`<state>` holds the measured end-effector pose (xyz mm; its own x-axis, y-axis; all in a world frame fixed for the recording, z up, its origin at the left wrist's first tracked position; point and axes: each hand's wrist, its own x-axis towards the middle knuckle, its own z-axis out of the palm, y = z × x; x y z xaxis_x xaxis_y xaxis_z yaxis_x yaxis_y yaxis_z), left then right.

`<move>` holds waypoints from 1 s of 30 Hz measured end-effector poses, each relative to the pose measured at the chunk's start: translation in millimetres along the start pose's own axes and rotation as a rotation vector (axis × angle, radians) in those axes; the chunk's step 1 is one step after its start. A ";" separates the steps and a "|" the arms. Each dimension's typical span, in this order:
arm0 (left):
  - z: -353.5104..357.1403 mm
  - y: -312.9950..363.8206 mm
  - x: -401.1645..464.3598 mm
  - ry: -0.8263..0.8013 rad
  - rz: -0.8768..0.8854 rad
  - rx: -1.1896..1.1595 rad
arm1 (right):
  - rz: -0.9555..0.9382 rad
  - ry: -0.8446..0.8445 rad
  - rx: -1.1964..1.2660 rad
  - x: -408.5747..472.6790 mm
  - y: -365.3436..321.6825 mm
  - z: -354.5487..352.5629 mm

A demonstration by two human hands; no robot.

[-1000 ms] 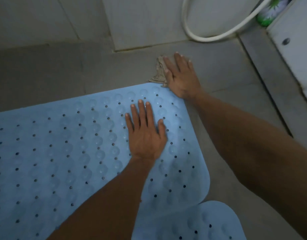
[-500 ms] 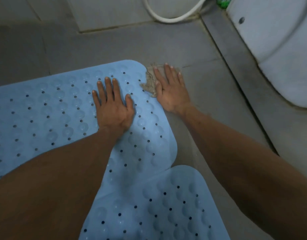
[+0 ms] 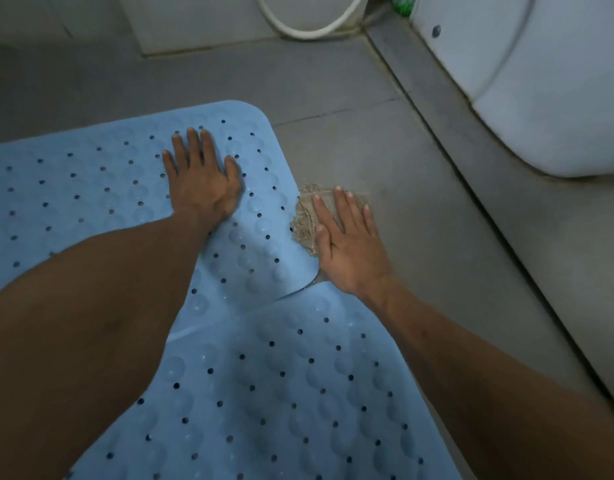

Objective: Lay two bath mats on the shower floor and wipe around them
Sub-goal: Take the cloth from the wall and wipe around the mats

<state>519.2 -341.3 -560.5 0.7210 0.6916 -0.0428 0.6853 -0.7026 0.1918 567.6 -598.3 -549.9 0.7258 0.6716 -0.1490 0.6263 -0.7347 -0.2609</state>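
Note:
Two light blue bath mats with holes and bumps lie on the grey tiled floor. The far mat [image 3: 91,188] stretches left; the near mat [image 3: 291,393] lies below it, and the far mat's corner overlaps it slightly. My left hand [image 3: 201,178] rests flat, fingers spread, on the far mat. My right hand [image 3: 347,240] presses flat on a beige cloth [image 3: 307,216] on the floor, right at the far mat's right edge. Most of the cloth is hidden under my palm.
A white toilet base [image 3: 540,84] stands at the upper right behind a raised grey step [image 3: 489,188]. A white hose [image 3: 309,27] loops against the wall tiles at the top, with a green object [image 3: 402,5] beside it.
My right hand has slid the cloth from the mat's far corner down along its right edge, toward me. The left hand stays pressed on the far mat. The view has shifted, showing more of the near mat.

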 end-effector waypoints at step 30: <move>16.7 73.0 -197.7 -0.149 0.056 -0.117 | 0.265 0.173 -0.019 -230.0 81.5 23.6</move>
<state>428.4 -532.1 -554.4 0.7709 0.6134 -0.1717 0.6333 -0.7091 0.3101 445.0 -810.4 -559.4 0.9012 0.4311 -0.0449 0.4124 -0.8848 -0.2169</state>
